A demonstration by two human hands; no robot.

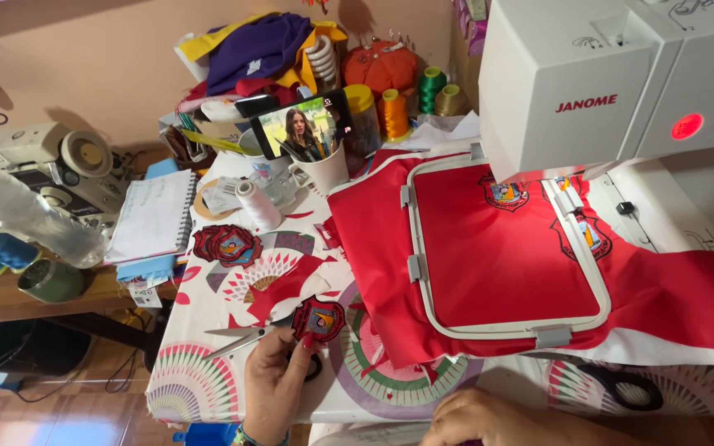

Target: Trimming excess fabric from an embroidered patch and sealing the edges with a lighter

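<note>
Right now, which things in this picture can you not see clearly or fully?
- Right hand: head view, cut off by the bottom edge; any grip is hidden.
- Scissors: handles hidden behind the left hand.
- Embroidered patch: its design is too small to read.
- Sewing machine: needle area hidden by its own body.

Left hand [273, 381] raised palm-up, fingertips pinched together; right hand [489, 419] rests low at the frame's edge, knuckles up, fingers curled under.
</note>
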